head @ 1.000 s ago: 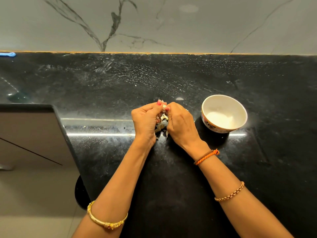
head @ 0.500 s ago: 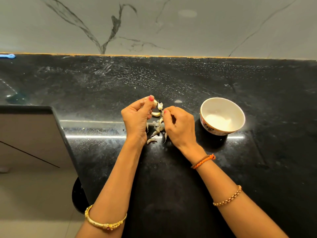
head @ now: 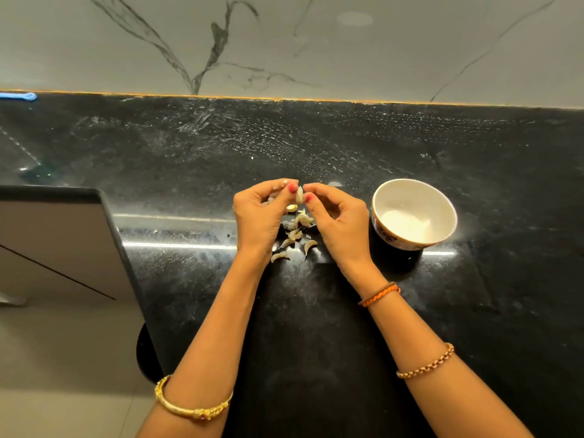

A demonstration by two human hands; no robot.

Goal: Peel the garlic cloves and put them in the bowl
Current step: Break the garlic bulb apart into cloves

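A pale garlic clove point(head: 299, 195) is pinched between the fingertips of my left hand point(head: 260, 213) and my right hand point(head: 338, 222), just above the black counter. Below the hands lies a small heap of garlic cloves and papery skins point(head: 295, 237). One yellowish peeled piece point(head: 291, 208) lies on the counter under my left thumb. A white bowl point(head: 444, 205) with a patterned outside stands to the right of my right hand; I see no cloves inside it.
The black stone counter point(head: 379, 147) runs back to a grey marble wall point(head: 316, 42). Its front left corner steps in, with a floor and a cabinet face point(head: 57, 248) below. A blue object point(head: 19, 96) lies at the far left by the wall.
My hands parted half a second ago and showed the heap. Now they have come together again, slightly raised, both pinching one clove.
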